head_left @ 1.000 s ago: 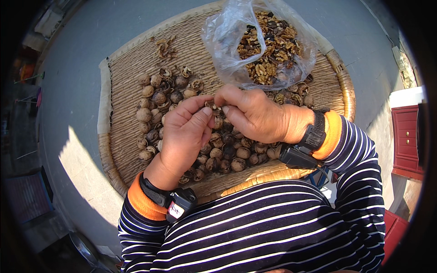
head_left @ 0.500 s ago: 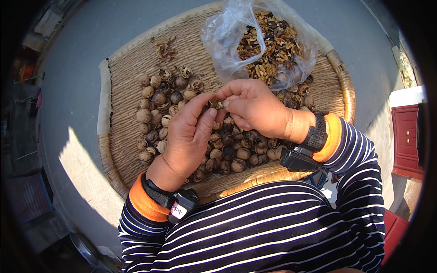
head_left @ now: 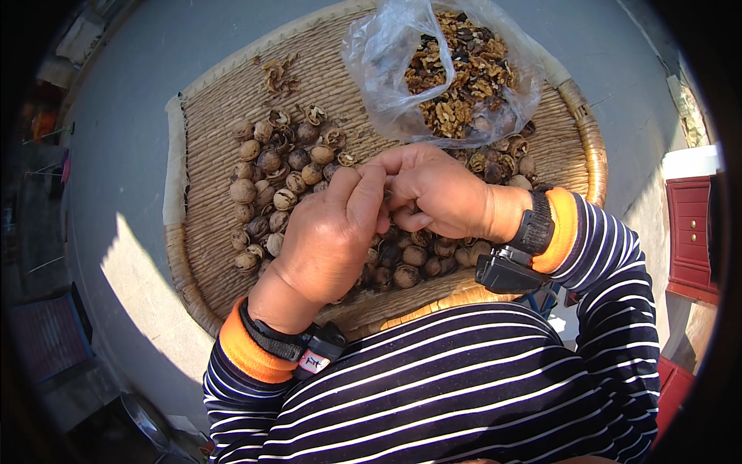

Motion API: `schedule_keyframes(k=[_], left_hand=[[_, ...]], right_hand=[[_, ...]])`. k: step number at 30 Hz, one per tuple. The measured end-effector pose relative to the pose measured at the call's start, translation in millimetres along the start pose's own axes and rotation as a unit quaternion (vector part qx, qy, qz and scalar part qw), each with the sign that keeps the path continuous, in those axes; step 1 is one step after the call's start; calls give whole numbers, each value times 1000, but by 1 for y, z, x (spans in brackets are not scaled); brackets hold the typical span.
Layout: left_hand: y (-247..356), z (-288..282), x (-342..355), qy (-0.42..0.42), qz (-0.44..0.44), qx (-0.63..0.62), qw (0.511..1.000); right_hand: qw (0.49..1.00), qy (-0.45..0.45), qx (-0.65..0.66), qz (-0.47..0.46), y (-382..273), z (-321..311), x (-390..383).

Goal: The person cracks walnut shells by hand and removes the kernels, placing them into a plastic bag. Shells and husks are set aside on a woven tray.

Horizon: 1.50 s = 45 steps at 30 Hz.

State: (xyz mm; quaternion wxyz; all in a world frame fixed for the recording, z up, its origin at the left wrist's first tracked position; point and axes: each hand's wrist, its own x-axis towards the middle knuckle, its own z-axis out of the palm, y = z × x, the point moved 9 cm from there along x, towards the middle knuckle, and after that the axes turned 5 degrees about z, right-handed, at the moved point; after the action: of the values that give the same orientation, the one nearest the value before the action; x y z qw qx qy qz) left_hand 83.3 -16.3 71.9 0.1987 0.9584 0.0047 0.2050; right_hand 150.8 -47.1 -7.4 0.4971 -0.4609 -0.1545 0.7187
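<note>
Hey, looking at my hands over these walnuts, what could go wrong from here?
The bag stands open just beyond the right hand, so a knock might spill the kernels.
Shells lie close beside the bag, so fragments could get mixed in with the kernels.
The left hand is bare, as is the right hand, so a sharp shell edge might nick a finger.

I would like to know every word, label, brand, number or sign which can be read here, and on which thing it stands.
White label on the dark left-wrist device: carries a mark, too small and tilted to read with certainty.
Dark right-wrist device: no readable text.
Clear plastic bag, walnuts, red cabinet: no writing visible.
Nothing else can be read.
</note>
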Motion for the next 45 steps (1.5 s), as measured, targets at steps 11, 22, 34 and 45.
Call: schedule_keyframes(k=[11,22,34,45], left_hand=[[-24,-25,-8,180,-53,-96,978],[-62,-19,-29,286,-226,-375,852],[-62,-18,-26,271,-224,-352,868],[-67,-13,-29,265,-241,-357,863]], right_hand=[[999,-29,7,-16,-8,5,-4],[997,-54,-34,-39,-19,18,-17],[998,-46,-31,-6,-16,28,-25],[996,-85,-13,3,-13,49,-46]])
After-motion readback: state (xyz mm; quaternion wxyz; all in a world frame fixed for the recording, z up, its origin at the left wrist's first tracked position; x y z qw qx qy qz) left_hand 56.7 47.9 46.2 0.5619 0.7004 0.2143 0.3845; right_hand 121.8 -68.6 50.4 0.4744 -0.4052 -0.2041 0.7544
